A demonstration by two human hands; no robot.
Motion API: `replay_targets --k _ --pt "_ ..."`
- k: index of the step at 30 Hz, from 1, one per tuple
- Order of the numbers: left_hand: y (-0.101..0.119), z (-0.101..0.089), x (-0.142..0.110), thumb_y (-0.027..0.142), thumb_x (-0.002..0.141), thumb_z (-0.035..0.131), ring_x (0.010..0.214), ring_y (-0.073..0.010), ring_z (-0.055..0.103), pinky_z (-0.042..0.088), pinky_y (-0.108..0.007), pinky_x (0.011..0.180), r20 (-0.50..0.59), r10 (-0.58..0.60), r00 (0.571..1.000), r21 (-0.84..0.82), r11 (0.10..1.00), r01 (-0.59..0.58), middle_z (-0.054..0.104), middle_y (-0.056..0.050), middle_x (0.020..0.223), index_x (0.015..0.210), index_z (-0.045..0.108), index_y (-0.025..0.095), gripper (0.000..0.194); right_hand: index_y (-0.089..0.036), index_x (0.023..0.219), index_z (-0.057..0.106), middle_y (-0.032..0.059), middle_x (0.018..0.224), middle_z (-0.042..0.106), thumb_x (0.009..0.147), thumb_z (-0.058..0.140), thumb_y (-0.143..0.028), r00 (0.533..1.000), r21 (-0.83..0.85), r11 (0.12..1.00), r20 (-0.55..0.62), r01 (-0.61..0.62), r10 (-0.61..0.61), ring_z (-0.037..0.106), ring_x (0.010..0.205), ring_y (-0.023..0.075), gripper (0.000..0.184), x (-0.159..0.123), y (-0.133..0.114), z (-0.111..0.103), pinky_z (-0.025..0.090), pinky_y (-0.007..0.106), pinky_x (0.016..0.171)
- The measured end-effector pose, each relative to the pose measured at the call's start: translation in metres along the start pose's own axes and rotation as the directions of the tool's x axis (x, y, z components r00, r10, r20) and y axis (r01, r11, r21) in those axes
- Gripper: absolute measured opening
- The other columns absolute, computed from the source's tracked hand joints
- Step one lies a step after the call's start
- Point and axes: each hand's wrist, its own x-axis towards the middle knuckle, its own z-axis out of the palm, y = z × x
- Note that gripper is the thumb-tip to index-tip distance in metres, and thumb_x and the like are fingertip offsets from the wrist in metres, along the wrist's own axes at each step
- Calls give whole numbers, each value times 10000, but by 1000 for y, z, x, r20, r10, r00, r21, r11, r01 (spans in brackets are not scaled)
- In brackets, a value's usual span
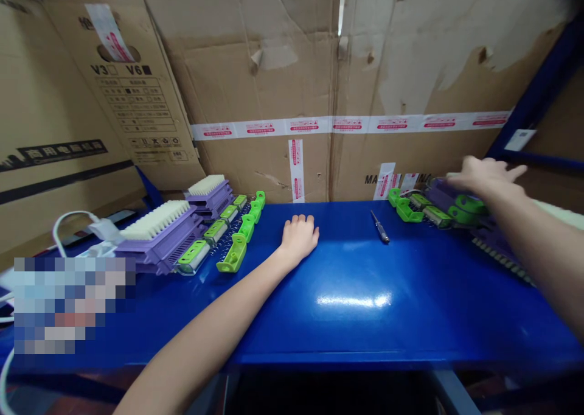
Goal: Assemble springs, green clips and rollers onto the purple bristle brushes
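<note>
My left hand [298, 238] rests on the blue tabletop, fingers curled in and nothing visible in them. On the right side my right hand [487, 176] is stretched over a pile of purple slotted parts [440, 190], its fingers spread. Whether its fingertips touch the pile I cannot tell. Just below that hand lies a bright green part [468, 208]. Between the hands, nearer the right, is a small screwdriver [380, 226]. Left of my left hand, green bracket-like pieces [233, 254] stand in a row beside green-topped clear pieces [194, 254] and thin metal pins.
Purple blocks with cream bristle-like tops [157, 220] are stacked at the left. More green brackets [408, 211] lie at the back right. A white plug and cable [103, 229] lie at the far left. Cardboard sheets [283, 80] stand along the back; a blue frame post [533, 92] rises at right.
</note>
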Motion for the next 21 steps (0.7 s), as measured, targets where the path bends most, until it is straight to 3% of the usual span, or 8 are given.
replay_targets --k 3,7,9,11,12,14,16,21 --pt "0 0 0 332 928 402 1016 -261 561 439 -371 824 5 -8 1000 3 1000 8 621 -138 1058 1082 566 141 295 -16 1123 614 291 1112 582 891 436 -392 985 26 988 -79 155 -152 522 1073 341 476 -41 -38 -8 320 454 811" --pt "0 0 0 330 924 405 1000 -266 568 446 -372 806 -12 2 1000 14 1000 -1 626 -137 1053 1068 575 138 294 -131 1217 569 190 1081 628 890 418 -307 917 150 904 -49 400 -397 560 1017 310 401 -100 -94 6 389 404 809" --pt "0 0 0 332 923 406 999 -269 569 447 -374 801 -18 5 1000 16 1000 -5 629 -137 1046 1067 577 137 297 -148 1230 561 167 1093 629 893 414 -287 828 205 807 -28 554 -560 558 1031 292 393 -127 -119 17 408 389 840" --pt "0 1 0 332 925 401 1004 -271 567 446 -378 806 -20 6 1000 14 1000 -6 629 -139 1043 1073 575 134 302 -152 1257 544 158 1121 623 894 425 -272 676 227 658 -3 718 -736 545 1058 291 401 -151 -137 24 411 396 870" --pt "0 1 0 332 927 398 1005 -272 566 444 -382 808 -20 8 1000 12 1000 -8 629 -140 1044 1075 574 132 305 -153 1271 535 155 1145 617 898 424 -269 605 239 589 4 772 -796 539 1071 288 406 -161 -143 27 410 399 886" --pt "0 1 0 328 928 394 1005 -275 565 443 -388 808 -20 11 1000 8 1000 -11 627 -143 1048 1075 576 129 307 -165 1280 530 137 1161 619 926 385 -269 526 300 510 31 806 -850 547 1068 262 397 -175 -149 30 419 384 898" --pt "0 1 -1 325 926 397 1005 -278 565 443 -389 806 -19 16 1000 7 1000 -16 626 -145 1051 1071 581 128 306 -149 1306 510 138 1194 611 938 375 -290 500 370 482 55 794 -864 553 1080 247 416 -182 -148 31 427 368 912" --pt "0 1 -1 324 929 392 1015 -281 561 442 -390 807 -16 15 1000 0 1000 -15 623 -149 1059 1077 587 124 315 -110 1321 500 144 1265 583 929 407 -295 495 453 467 63 759 -867 538 1150 245 443 -178 -138 35 415 357 971"
